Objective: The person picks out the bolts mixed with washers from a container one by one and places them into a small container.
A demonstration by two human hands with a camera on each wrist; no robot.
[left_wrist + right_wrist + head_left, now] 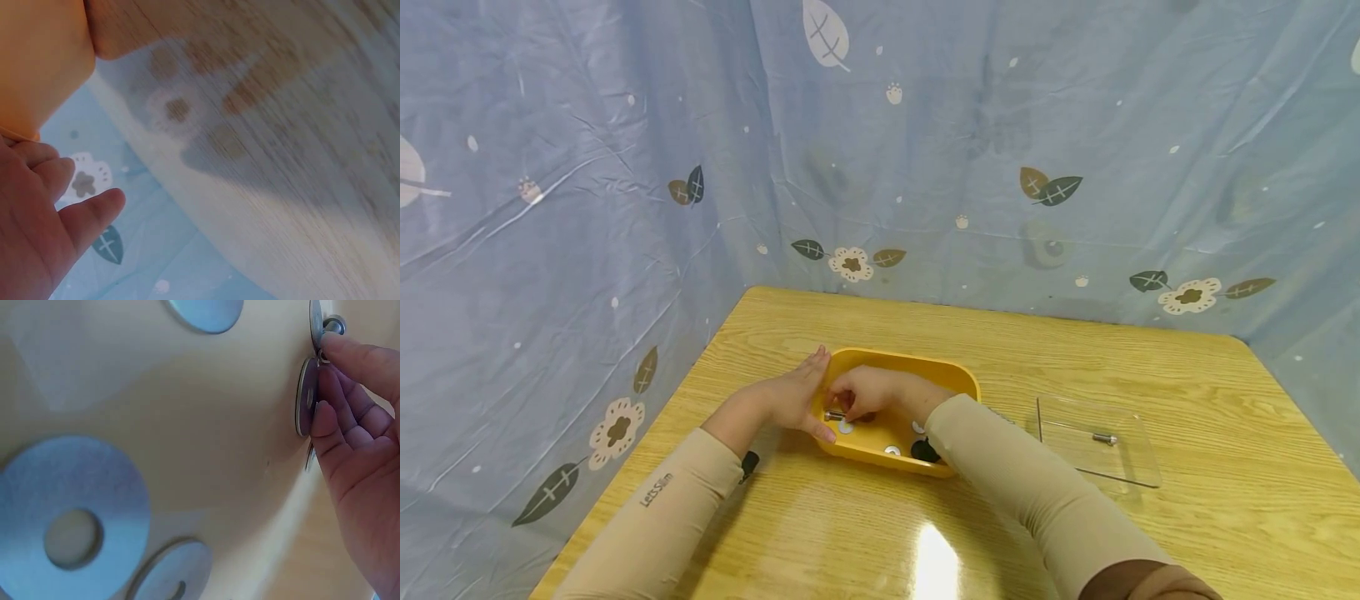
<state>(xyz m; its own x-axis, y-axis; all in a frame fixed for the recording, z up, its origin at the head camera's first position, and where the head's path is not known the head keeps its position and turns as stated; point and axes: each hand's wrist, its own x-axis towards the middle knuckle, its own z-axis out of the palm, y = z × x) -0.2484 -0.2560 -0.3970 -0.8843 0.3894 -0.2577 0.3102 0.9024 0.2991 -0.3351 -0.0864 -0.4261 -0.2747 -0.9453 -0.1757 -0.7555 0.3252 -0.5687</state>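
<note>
A yellow plastic bin stands on the table. My left hand holds its left end, with the thumb over the near rim and the fingers along the outer wall. Inside the bin, my right hand reaches down at the left end. In the right wrist view its thumb and index finger pinch a flat metal washer at the edges. A silver bolt lies by these fingertips, with a pale washer just below it. A large washer lies on the bin floor.
Right of the bin is a clear plastic tray with a bolt in it. A black object and another washer lie in the bin. A small black item is beside the left forearm. A patterned blue curtain hangs behind the table.
</note>
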